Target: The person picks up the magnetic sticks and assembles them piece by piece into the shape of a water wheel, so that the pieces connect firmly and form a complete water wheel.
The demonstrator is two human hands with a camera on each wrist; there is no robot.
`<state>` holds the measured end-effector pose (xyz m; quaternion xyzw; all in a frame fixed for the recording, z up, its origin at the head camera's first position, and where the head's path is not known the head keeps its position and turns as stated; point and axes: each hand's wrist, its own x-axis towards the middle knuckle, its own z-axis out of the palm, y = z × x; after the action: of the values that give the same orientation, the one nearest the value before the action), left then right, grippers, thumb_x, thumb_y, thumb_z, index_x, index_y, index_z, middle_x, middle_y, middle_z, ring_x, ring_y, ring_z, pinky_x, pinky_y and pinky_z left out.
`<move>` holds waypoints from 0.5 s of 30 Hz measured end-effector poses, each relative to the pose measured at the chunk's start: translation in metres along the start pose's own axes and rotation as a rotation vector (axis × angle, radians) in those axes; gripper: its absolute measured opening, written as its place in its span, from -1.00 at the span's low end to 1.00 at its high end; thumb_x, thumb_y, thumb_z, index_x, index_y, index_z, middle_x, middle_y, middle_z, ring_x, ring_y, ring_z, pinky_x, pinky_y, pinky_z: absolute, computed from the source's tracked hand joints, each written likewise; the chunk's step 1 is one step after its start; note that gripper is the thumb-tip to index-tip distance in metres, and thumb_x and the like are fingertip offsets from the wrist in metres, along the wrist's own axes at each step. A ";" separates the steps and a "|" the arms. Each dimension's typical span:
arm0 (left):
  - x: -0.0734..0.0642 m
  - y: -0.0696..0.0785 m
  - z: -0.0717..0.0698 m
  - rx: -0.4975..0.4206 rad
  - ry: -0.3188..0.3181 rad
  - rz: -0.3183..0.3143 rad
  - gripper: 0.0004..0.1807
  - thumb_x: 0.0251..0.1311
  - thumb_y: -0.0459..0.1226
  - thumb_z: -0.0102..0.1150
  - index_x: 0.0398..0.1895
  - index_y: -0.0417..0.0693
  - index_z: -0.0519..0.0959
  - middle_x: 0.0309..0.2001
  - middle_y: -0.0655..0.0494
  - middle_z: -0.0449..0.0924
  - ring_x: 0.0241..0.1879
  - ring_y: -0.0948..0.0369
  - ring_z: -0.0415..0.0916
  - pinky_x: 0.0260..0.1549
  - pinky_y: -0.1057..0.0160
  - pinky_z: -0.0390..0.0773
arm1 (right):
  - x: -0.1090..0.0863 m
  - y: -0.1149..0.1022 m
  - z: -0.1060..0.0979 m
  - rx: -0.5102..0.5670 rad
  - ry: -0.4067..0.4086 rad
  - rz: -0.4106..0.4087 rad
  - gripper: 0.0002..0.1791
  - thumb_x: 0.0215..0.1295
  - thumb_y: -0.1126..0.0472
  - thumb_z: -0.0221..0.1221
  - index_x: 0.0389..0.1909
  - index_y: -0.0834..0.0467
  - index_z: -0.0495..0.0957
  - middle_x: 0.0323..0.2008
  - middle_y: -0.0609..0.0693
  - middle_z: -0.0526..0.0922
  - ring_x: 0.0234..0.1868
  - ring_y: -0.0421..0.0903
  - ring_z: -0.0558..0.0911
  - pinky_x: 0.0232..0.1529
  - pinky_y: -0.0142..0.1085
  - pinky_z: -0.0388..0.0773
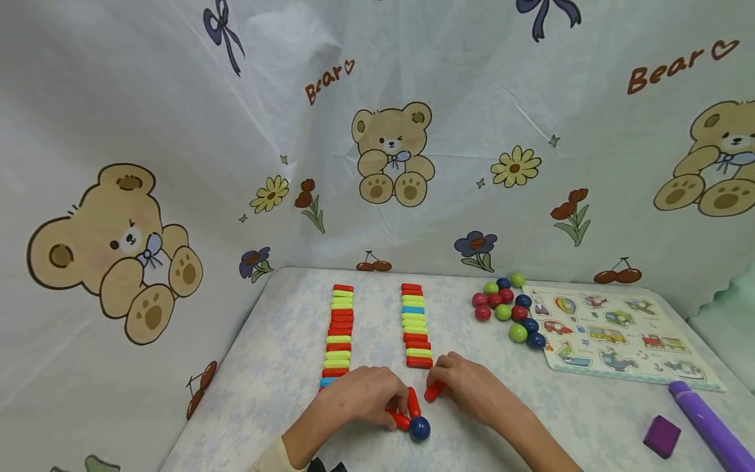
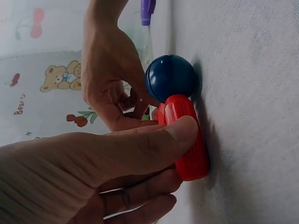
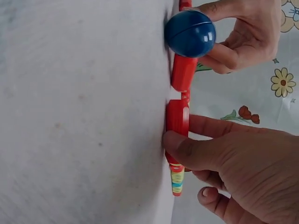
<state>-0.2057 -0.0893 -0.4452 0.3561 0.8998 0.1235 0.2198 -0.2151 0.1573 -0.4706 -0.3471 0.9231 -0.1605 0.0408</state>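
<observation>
In the head view a glossy dark blue ball [image 1: 419, 429] lies on the table near me, with two short red rods touching it. My left hand [image 1: 368, 393] pinches one red rod [image 1: 400, 421] between thumb and fingers. The second red rod [image 1: 414, 402] points away from the ball, between my hands. To its right, my right hand [image 1: 472, 387] pinches a separate red rod [image 1: 434, 391]. The right wrist view shows a gap between this ridged rod [image 3: 177, 116] and the rod at the ball [image 3: 190, 33]. In the left wrist view the thumb covers part of its rod [image 2: 192, 158].
Two columns of red, yellow-green and blue rods, left [image 1: 339, 328] and right [image 1: 416, 321], run beyond my hands. Loose red, green and blue balls [image 1: 503, 312] lie by a picture puzzle board [image 1: 619, 334]. A purple block [image 1: 662, 436] and purple tube [image 1: 710, 423] lie at right.
</observation>
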 end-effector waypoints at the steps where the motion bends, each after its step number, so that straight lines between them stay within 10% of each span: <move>1: 0.000 0.000 0.000 -0.009 0.004 -0.003 -0.85 0.20 -0.17 0.63 -0.26 0.25 0.78 -0.48 0.47 0.53 -0.43 0.44 0.44 -0.39 0.43 0.49 | 0.000 0.000 -0.002 0.023 -0.016 -0.007 -0.70 0.24 0.41 0.50 -0.19 -0.09 0.77 -0.24 -0.20 0.66 -0.20 -0.23 0.58 -0.10 -0.28 0.74; 15: 0.006 -0.005 0.004 0.048 0.133 0.055 -0.72 0.34 -0.22 0.48 0.05 0.33 0.77 -0.34 0.44 0.47 -0.39 0.45 0.41 -0.40 0.45 0.46 | -0.004 -0.009 -0.011 0.116 -0.139 -0.080 -0.65 0.25 0.39 0.50 -0.18 -0.18 0.80 -0.20 -0.31 0.65 -0.16 -0.32 0.56 -0.07 -0.39 0.70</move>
<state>-0.2106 -0.0889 -0.4525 0.3770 0.9049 0.1313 0.1477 -0.2085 0.1564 -0.4572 -0.3911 0.8925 -0.1908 0.1182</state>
